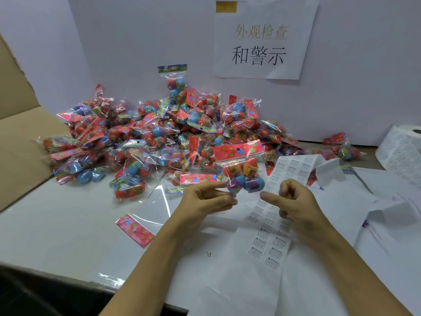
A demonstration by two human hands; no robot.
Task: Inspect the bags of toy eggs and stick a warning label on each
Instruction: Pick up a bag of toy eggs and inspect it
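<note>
A clear bag of toy eggs point(242, 170) with a red flowered header stands upright in front of me, just above the table. My left hand point(206, 200) pinches its lower edge between index finger and thumb, next to a purple-and-teal egg. My right hand point(293, 199) hovers just right of the bag with its fingers curled and its thumb pointing at the blue egg; I see nothing in it. A long strip of warning labels point(270, 246) lies under both hands. Behind it is a big pile of egg bags point(157, 133).
A roll of labels point(402, 148) sits at the far right on loose white backing paper. A flat red header card point(134, 229) in clear film lies at the left front. An open cardboard box point(20, 137) borders the left. A paper sign point(262, 42) hangs on the back wall.
</note>
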